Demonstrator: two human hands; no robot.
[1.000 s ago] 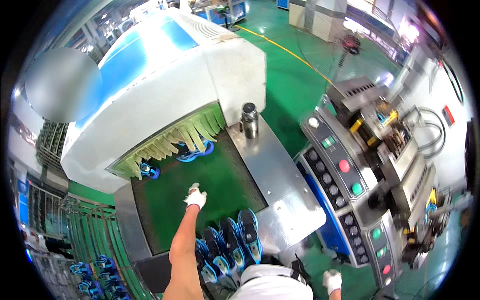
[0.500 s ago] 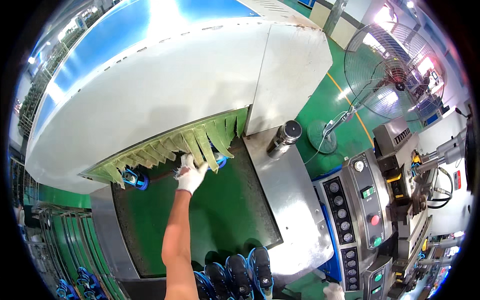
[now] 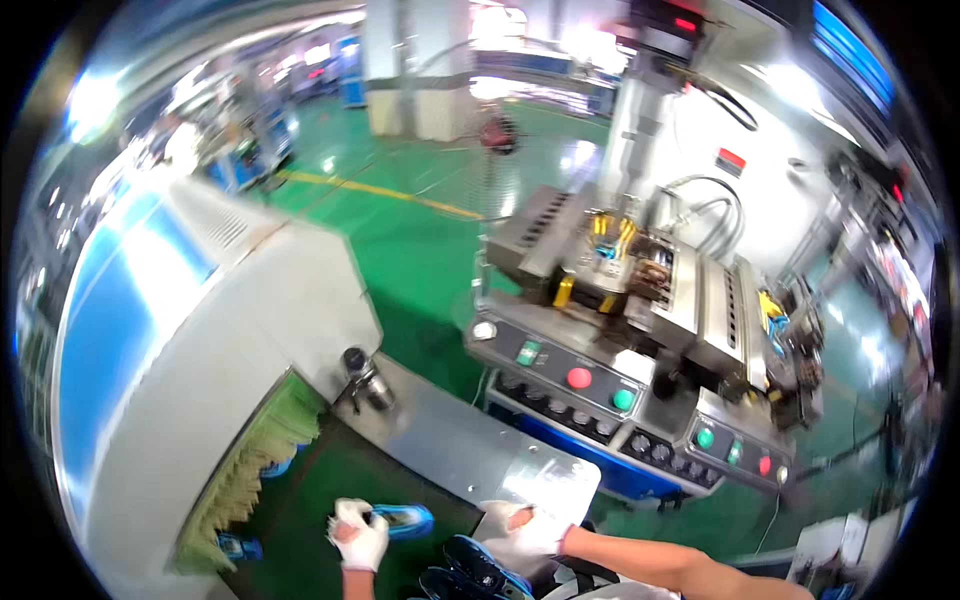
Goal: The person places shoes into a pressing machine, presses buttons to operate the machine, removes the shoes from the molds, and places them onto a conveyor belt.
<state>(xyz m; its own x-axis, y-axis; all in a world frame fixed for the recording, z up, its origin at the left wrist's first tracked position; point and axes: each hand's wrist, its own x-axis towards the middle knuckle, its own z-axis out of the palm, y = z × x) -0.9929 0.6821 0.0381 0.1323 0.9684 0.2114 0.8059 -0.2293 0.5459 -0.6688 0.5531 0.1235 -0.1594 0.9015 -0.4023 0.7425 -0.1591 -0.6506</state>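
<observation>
Shoe is now lying clear of the fringed green curtain, out over the green belt, whereas half a second ago your left hand was reaching up at the strips. Now that hand is sitting much closer to you, its gloved fingers curling at the shoe's left end and apparently gripping it. That is leaving the shoe in the open, within your reach, rather than behind the flaps. Your right hand is no longer hanging low at the picture's edge; it is hovering by the near end of the steel ledge, fingers bending, though I cannot tell whether they are holding anything. Your view is also swinging right, bringing the control panel nearer the middle.

The shoe is showing a bright blue edge around a paler middle, with a dark patch beside your glove. It is pointing sideways, just above the dark, blue-edged shoes at the near side. Blur is hiding whether it is touching the belt or being lifted. Another blue-trimmed shoe is waiting at the curtain's lower end.
</observation>
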